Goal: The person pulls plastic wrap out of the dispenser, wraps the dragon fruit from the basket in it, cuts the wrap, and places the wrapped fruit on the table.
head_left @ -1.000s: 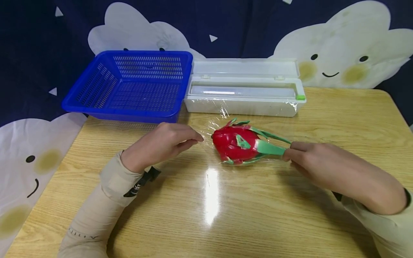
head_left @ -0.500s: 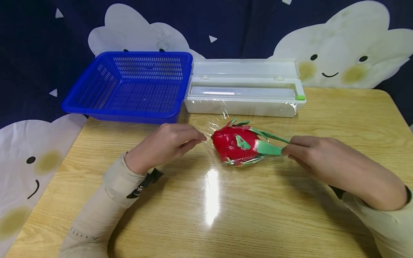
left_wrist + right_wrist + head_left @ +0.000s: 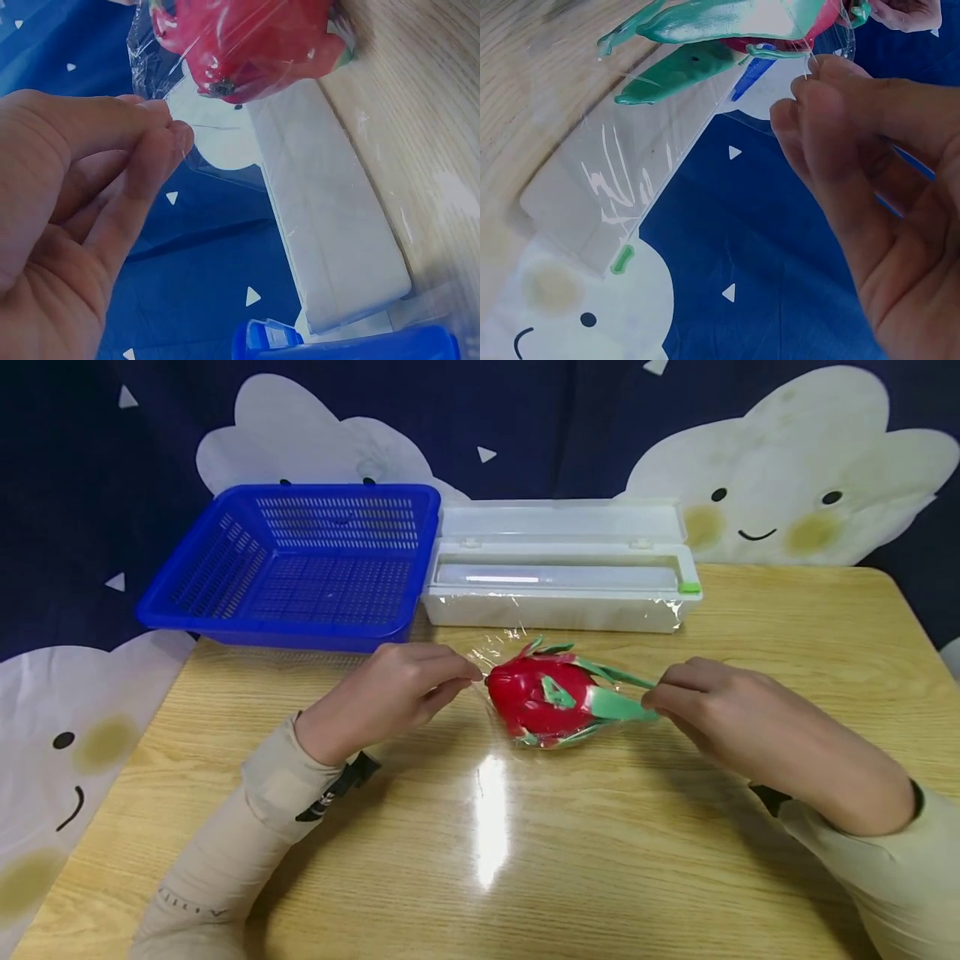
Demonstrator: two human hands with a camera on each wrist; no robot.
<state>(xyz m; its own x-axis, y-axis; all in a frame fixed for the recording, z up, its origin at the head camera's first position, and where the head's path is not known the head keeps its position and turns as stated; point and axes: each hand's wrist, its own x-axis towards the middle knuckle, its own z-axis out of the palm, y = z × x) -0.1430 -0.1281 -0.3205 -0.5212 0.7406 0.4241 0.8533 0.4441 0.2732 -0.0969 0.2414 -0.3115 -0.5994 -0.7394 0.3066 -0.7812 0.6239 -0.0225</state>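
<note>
right hand (image 3: 720, 706) nudged left, both hands pinching cling film (image 3: 161, 64) around dragon fruit (image 3: 543, 697)

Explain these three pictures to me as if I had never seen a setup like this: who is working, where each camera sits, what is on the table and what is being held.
No machine works here: a person uses two bare hands. The wide picture comes from a camera on the person's head, looking down at a wooden table. The other two come from cameras strapped to each wrist, so each shows its own hand close up, at an odd angle.

On the table lies a red toy dragon fruit with green leaves, on a sheet of clear cling film. Behind it stand a blue plastic basket and a white cling film dispenser box with its lid open.

The left hand pinches the film at the fruit's round end, plain in the left wrist view. The right hand pinches the film at the leafy end; its grip shows in the right wrist view.
</note>
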